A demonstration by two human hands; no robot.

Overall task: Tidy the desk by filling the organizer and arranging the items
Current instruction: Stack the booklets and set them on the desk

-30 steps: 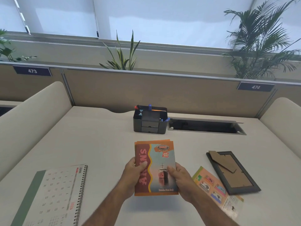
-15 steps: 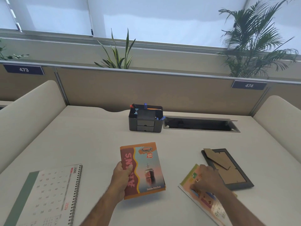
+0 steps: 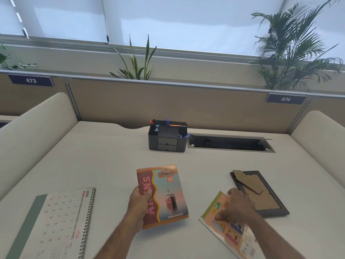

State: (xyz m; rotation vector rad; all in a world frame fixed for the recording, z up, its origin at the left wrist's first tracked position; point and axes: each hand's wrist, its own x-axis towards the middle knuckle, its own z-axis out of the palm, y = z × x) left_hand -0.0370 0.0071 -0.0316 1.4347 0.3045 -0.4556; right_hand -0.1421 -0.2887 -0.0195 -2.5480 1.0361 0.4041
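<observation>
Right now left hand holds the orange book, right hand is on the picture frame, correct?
Not quite. The head view shows the left hand holding the orange book, but the right hand rests on the colourful booklet, beside the picture frame, not on it.

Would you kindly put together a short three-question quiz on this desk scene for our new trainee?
1. True or false: the left hand grips the notebook with the ship cover.
2. What does the right hand rest on? A) the calendar B) the colourful booklet C) the black organizer
3. Fill in: the picture frame lies with its ____ side up.

Key: 1 true; 2 B; 3 back.
</observation>
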